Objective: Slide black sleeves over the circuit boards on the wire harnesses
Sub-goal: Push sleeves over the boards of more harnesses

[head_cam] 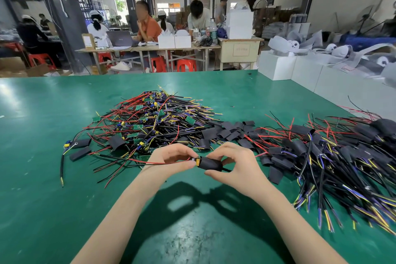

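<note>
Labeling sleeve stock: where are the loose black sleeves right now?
Head view: the loose black sleeves lie mid-table, between the unsleeved harness pile on the left and the sleeved harness pile on the right, just beyond both hands.

Both hands meet — left grip (171,159) and right grip (237,164) pinching.

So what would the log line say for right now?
step: sleeving | left hand: pinches harness wires | right hand: holds black sleeve | board: mostly covered

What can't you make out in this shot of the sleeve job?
- Circuit board, head view: hidden inside the black sleeve; only a yellow component shows.
- Left hand fingertips: curled behind the harness end.
- Finished pile: cut off by the right edge.
- Label on the beige cabinet: too small.
</note>
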Motion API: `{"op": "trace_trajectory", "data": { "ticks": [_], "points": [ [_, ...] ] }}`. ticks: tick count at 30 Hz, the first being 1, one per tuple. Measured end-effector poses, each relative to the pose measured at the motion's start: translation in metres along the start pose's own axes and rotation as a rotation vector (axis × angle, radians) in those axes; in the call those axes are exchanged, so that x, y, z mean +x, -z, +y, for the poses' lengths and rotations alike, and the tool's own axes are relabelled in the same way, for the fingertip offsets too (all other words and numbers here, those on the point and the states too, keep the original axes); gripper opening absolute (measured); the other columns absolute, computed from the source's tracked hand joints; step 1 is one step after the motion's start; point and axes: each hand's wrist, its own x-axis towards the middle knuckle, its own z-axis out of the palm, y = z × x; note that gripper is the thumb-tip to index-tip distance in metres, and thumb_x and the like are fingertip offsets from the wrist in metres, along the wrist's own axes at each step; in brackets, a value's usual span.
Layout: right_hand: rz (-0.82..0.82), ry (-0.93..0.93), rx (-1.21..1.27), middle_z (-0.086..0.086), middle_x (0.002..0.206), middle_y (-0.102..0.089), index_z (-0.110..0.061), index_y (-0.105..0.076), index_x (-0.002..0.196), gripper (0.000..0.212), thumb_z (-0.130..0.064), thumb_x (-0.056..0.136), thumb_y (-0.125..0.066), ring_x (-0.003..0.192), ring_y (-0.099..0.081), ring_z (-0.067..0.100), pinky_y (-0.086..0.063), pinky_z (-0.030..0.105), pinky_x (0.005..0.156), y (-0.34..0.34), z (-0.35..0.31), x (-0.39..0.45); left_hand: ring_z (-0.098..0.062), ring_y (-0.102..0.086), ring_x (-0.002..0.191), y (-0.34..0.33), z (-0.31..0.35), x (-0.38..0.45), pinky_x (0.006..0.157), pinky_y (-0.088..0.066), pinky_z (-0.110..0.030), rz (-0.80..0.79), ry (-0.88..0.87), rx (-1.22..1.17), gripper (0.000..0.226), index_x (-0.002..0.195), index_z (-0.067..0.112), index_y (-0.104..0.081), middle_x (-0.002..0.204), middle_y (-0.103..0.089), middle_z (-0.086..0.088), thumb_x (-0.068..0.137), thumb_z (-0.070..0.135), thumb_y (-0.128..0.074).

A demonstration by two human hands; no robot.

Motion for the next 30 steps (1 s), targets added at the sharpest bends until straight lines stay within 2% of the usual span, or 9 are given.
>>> {"op": "trace_trajectory", "data": {
  "ticks": [3, 7, 9, 15, 18, 20, 24, 27, 30],
  "points": [
    [0.037, 0.039, -0.015, 0.000, 0.088, -0.064, -0.012, -0.073, 0.093, 0.030, -0.008, 0.066, -0.082, 0.081, -0.059, 0.009, -0.049, 0.013, 0.072, -0.001, -0.002, 0.000, -0.017, -0.070, 0.086, 0.000, -0.001, 0.001, 0.076, -0.055, -0.023, 0.073, 0.083, -0.125, 0.018, 0.096, 0.006, -0.071, 0.094, -0.074, -0.012, 0.081, -0.005, -0.069],
    [0.044, 0.160, -0.256, 0.001, 0.096, -0.062, -0.010, -0.069, 0.097, 0.030, -0.008, 0.069, -0.080, 0.093, -0.058, 0.017, -0.047, 0.025, 0.082, -0.003, 0.000, -0.001, -0.022, -0.068, 0.061, -0.006, -0.003, 0.002, 0.059, -0.056, -0.024, 0.154, 0.214, -0.174, 0.014, 0.076, 0.003, -0.070, 0.069, -0.070, -0.016, 0.081, -0.010, -0.066],
    [0.035, 0.187, -0.300, 0.002, 0.097, -0.062, -0.009, -0.069, 0.097, 0.029, -0.007, 0.069, -0.079, 0.094, -0.059, 0.018, -0.047, 0.029, 0.082, -0.004, 0.001, -0.002, -0.021, -0.067, 0.058, -0.007, -0.003, 0.001, 0.057, -0.056, -0.024, 0.154, 0.242, -0.179, 0.013, 0.074, 0.001, -0.069, 0.066, -0.069, -0.017, 0.080, -0.011, -0.067],
    [-0.024, 0.095, -0.146, -0.001, 0.095, -0.061, -0.014, -0.072, 0.100, 0.028, -0.016, 0.073, -0.079, 0.086, -0.058, 0.011, -0.051, 0.027, 0.078, -0.006, 0.001, -0.003, -0.011, -0.066, 0.070, -0.008, -0.001, 0.000, 0.069, -0.052, -0.018, 0.106, 0.055, 0.152, 0.014, 0.084, 0.002, -0.072, 0.076, -0.073, -0.006, 0.075, -0.009, -0.074],
    [0.045, 0.058, -0.052, 0.000, 0.090, -0.062, -0.013, -0.074, 0.097, 0.028, -0.014, 0.070, -0.082, 0.082, -0.058, 0.008, -0.053, 0.019, 0.074, -0.006, 0.001, -0.001, -0.017, -0.069, 0.074, -0.007, 0.000, -0.001, 0.068, -0.054, -0.020, 0.139, 0.056, 0.032, 0.016, 0.094, -0.003, -0.070, 0.079, -0.073, -0.013, 0.078, -0.008, -0.071],
    [0.073, 0.065, -0.063, 0.000, 0.090, -0.062, -0.012, -0.074, 0.097, 0.029, -0.014, 0.070, -0.083, 0.081, -0.058, 0.008, -0.054, 0.021, 0.072, -0.007, 0.000, -0.001, -0.021, -0.071, 0.073, -0.008, 0.000, -0.002, 0.066, -0.056, -0.023, 0.161, 0.071, -0.034, 0.014, 0.091, -0.003, -0.067, 0.077, -0.072, -0.017, 0.079, -0.008, -0.070],
    [0.080, 0.074, -0.101, 0.001, 0.089, -0.061, -0.012, -0.074, 0.096, 0.028, -0.016, 0.070, -0.082, 0.078, -0.059, 0.015, -0.054, 0.033, 0.071, -0.012, -0.002, -0.003, -0.020, -0.069, 0.069, -0.013, -0.001, -0.004, 0.064, -0.056, -0.022, 0.183, 0.077, -0.001, 0.010, 0.079, 0.001, -0.070, 0.071, -0.071, -0.012, 0.079, -0.009, -0.070],
    [0.079, 0.110, -0.138, 0.000, 0.090, -0.061, -0.013, -0.072, 0.098, 0.025, -0.017, 0.074, -0.079, 0.081, -0.059, 0.014, -0.053, 0.035, 0.071, -0.009, -0.002, -0.003, -0.012, -0.066, 0.066, -0.012, 0.001, -0.004, 0.062, -0.053, -0.019, 0.181, 0.076, 0.014, 0.015, 0.080, 0.006, -0.073, 0.071, -0.071, -0.005, 0.079, -0.009, -0.071],
    [0.126, 0.220, -0.288, 0.001, 0.094, -0.062, -0.012, -0.070, 0.100, 0.023, -0.019, 0.079, -0.075, 0.082, -0.061, 0.017, -0.052, 0.034, 0.067, -0.003, -0.008, -0.002, -0.007, -0.065, 0.069, -0.008, 0.003, -0.003, 0.063, -0.055, -0.021, 0.142, 0.069, 0.039, 0.015, 0.086, 0.005, -0.072, 0.075, -0.073, 0.001, 0.080, -0.008, -0.069]
  ]
}}
